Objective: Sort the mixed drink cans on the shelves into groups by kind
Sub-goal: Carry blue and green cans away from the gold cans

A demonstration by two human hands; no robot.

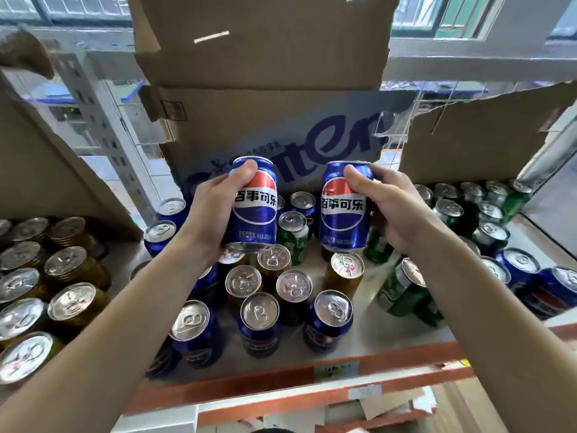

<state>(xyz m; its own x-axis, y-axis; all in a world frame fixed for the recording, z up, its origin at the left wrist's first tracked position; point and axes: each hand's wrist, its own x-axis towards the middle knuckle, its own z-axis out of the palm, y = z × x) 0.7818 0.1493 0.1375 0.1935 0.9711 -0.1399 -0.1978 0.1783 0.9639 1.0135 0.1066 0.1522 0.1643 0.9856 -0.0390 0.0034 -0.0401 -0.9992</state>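
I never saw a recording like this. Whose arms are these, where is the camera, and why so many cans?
No machine is here: a person works with bare hands. The only picture comes from a camera on the person's head, looking forward and down. The left hand grips one blue cola can, the right hand a second blue cola can, both held above the shelf. On it stand mixed cans to be sorted by kind: gold cans at the left, blue cans in front, green cans toward the right. A cardboard box stands behind.

On the white shelf point(374, 329), gold metal cans point(71, 267) stood left; green metal cans point(406, 295) right; a brown cardboard box point(265, 132) behind.
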